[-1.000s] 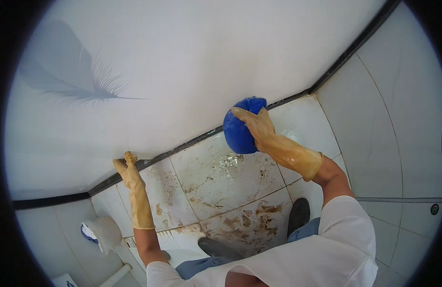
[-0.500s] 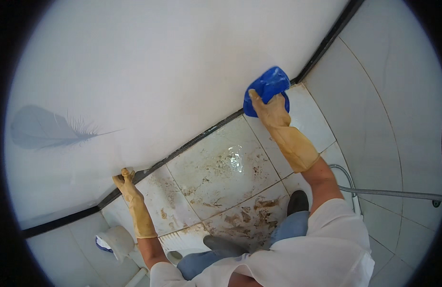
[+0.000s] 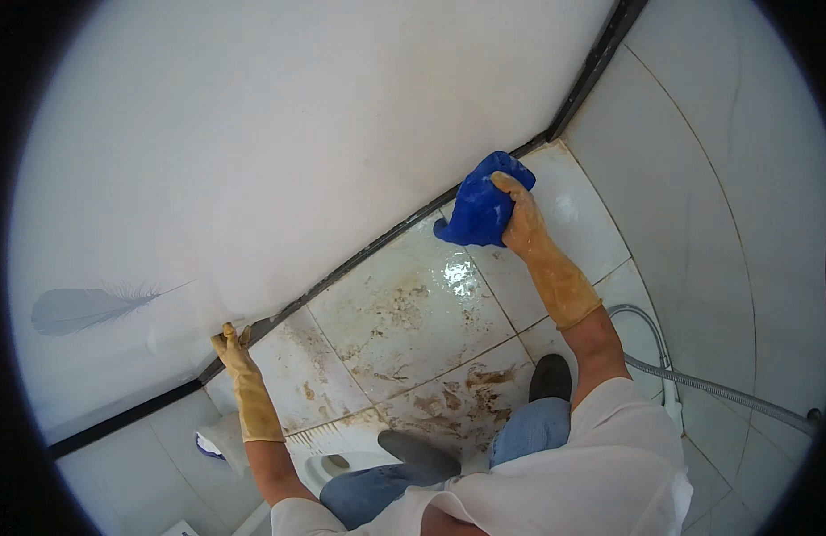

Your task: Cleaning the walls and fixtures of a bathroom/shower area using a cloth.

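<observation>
A tall white door-like panel [image 3: 279, 152] with a grey feather picture on it fills the upper left. My right hand [image 3: 527, 228], in a yellow rubber glove, grips a bunched, wet-looking blue cloth [image 3: 477, 207] beside the panel's black bottom strip [image 3: 377, 250]. The thumb lies on top of the cloth, and the other fingers are partly hidden. My left hand [image 3: 237, 353], gloved alike, is curled at a dark grey handle-like piece [image 3: 266, 324] on the panel. Its grip is only partly visible.
Brown dirt smears the wet white floor tiles [image 3: 377, 313]. A squat toilet [image 3: 315, 466] lies by my feet in dark boots [image 3: 551, 378]. At right a metal hose [image 3: 717, 389] runs along the tiled wall [image 3: 681, 214]. A white bin [image 3: 224, 442] stands at lower left.
My right hand has brought the blue cloth down off the panel's face, toward me, and the cloth has changed shape. My left hand stays in nearly the same place; the view has shifted slightly.
</observation>
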A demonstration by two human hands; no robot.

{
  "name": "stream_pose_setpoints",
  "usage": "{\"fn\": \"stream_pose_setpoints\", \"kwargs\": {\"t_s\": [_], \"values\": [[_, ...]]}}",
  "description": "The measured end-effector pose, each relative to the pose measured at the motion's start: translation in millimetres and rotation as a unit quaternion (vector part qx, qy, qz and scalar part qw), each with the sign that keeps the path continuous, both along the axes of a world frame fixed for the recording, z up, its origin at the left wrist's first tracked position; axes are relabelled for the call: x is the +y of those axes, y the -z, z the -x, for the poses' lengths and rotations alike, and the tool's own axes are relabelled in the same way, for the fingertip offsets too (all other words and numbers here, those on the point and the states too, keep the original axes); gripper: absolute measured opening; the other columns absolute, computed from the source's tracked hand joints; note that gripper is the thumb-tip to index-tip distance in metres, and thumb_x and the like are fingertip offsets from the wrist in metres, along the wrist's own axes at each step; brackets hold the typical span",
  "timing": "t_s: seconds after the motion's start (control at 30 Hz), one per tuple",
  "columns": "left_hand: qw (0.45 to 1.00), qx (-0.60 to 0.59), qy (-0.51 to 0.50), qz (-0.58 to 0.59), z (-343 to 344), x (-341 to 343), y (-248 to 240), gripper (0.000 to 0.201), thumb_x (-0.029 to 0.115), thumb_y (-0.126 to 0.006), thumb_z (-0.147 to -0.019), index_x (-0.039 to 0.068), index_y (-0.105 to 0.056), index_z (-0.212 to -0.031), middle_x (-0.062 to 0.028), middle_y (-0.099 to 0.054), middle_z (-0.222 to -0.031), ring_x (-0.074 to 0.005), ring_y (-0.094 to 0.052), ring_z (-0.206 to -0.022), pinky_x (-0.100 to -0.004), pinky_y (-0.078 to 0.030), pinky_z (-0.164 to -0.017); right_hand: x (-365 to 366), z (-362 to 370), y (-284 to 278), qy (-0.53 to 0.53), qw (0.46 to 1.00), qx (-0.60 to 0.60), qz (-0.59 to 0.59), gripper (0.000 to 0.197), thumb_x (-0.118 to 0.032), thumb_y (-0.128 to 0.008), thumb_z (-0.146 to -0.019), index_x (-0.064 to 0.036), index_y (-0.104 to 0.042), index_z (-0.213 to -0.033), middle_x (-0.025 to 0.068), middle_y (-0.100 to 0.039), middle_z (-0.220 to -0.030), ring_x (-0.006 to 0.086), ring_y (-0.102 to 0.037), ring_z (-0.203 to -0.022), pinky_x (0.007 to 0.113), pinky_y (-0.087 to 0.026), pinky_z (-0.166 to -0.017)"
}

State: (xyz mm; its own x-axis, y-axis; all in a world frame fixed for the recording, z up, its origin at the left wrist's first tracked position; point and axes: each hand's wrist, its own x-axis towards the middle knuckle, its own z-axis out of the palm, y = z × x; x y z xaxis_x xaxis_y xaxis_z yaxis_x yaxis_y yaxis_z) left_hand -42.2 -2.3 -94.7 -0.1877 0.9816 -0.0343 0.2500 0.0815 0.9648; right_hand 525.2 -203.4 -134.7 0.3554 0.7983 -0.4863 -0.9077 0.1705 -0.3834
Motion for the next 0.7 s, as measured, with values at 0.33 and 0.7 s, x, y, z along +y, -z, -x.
{"fn": "stream_pose_setpoints", "kwargs": {"t_s": [0.33, 0.7], "values": [[0.994, -0.108, 0.01, 0.005, 4, -4, -37, 0.033, 0.024, -0.067, -0.094, 0.013, -0.054, -0.121, -0.0016, -0.057, -0.116, -0.0172, -0.056, -0.11, -0.0463, -0.051, -0.101, 40, 57, -22, 0.128, 0.948, -0.251, 0.147, 0.035, -0.031, -0.08, -0.086, -0.0062, -0.066, -0.106, 0.0055, -0.068, -0.09, 0.0175, -0.068, -0.08, 0.033, -0.056, -0.076], [0.995, -0.094, -0.015, -0.044, 20, 17, -13, 0.056, 0.05, -0.065, -0.095, 0.02, -0.051, -0.14, -0.0023, -0.054, -0.138, -0.0225, -0.054, -0.121, -0.0475, -0.051, -0.099, 54, 58, -121, -0.003, 0.497, -0.867, -0.027, 0.019, -0.024, -0.074, -0.086, -0.0074, -0.064, -0.087, 0.0033, -0.07, -0.082, 0.0181, -0.067, -0.07, 0.035, -0.054, -0.064]]}}
